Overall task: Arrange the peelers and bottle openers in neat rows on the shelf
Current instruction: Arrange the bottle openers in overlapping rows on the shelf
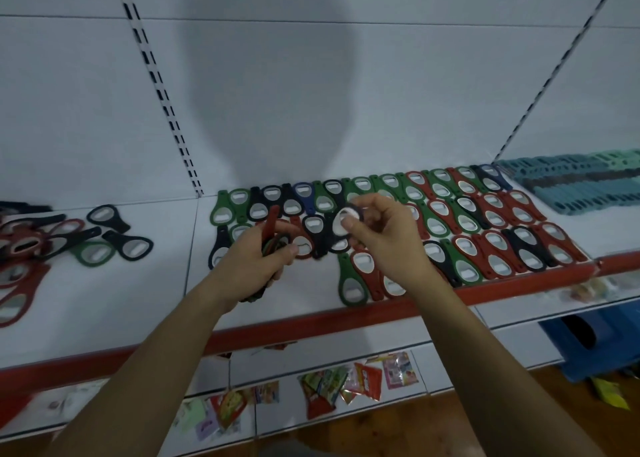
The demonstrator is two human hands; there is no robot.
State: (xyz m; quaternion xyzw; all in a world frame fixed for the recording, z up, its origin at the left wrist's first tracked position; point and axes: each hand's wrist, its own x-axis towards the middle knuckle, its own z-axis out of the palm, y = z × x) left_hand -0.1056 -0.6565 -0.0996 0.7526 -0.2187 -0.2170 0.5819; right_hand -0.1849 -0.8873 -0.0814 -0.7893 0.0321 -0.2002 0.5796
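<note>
Reaching over snack packets whose print is too blurred to read, a person's left hand has its grip curled round a bundle of openers; the right hand pinches one dark opener above the shelf. Beyond lie rows of bottle openers, a loose pile left, teal peelers far right.

Lighting dim and cool, with a bluish cast. A large soft shadow lies on the white back panel at upper centre, indicating a source behind the camera. Metal inserts of the bottle openers show a faint sheen. Shelf edge and slotted uprights bend towards the corners. The left edge of the frame and the lower packets are smeared and soft.
</note>
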